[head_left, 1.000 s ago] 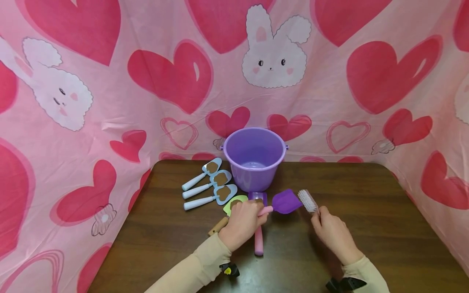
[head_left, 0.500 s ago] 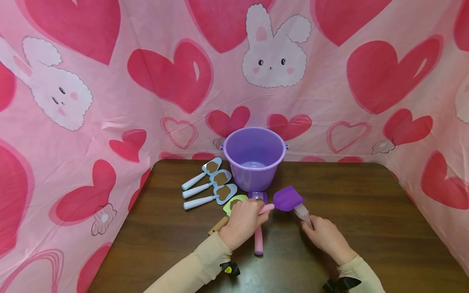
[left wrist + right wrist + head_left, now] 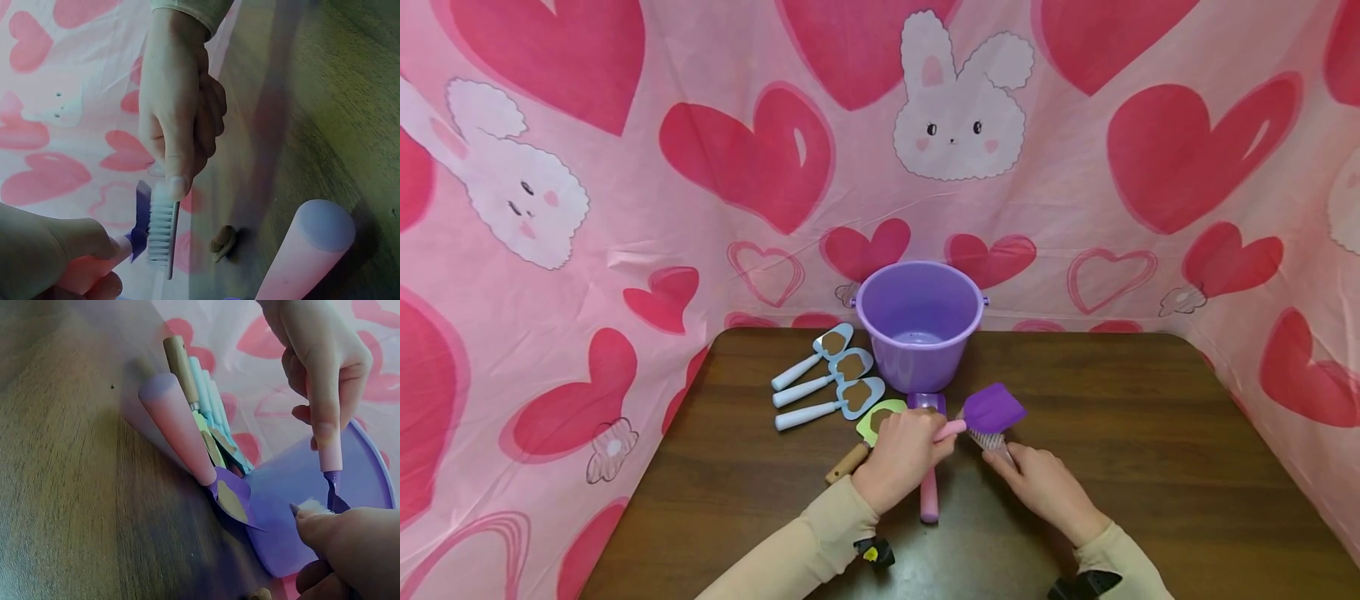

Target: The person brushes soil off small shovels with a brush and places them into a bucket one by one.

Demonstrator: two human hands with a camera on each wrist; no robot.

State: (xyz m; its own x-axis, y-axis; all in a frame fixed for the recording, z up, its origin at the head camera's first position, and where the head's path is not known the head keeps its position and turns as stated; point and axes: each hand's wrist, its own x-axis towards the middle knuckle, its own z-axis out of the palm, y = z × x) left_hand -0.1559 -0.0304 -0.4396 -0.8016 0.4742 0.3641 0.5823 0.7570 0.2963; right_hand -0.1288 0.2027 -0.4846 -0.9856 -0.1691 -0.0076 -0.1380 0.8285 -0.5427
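Note:
My left hand [image 3: 901, 458] grips the pink handle of a toy shovel, its purple blade [image 3: 996, 407] held above the table and pointing right. In my right hand [image 3: 1051, 487] is a clear-backed brush [image 3: 164, 234] with white bristles. The bristles lie up against the underside of the blade, partly hidden by it in the head view. Beneath my left hand, a second purple shovel with a pink handle [image 3: 929, 496] lies on the table, brown material [image 3: 231, 501] in its blade. A small brown lump [image 3: 223, 242] sits on the tabletop below the brush.
A purple bucket [image 3: 921, 367] stands at the back of the wooden table [image 3: 1135, 417]. To its left lie three light-blue shovels [image 3: 808, 414] and a green shovel with a wooden handle [image 3: 848, 463], each holding brown material. Pink heart-print cloth [image 3: 865, 192] hangs behind.
My right hand has moved left with the brush, from beyond the blade's tip to under the blade near its handle. The shovel in my left hand has shifted slightly right.

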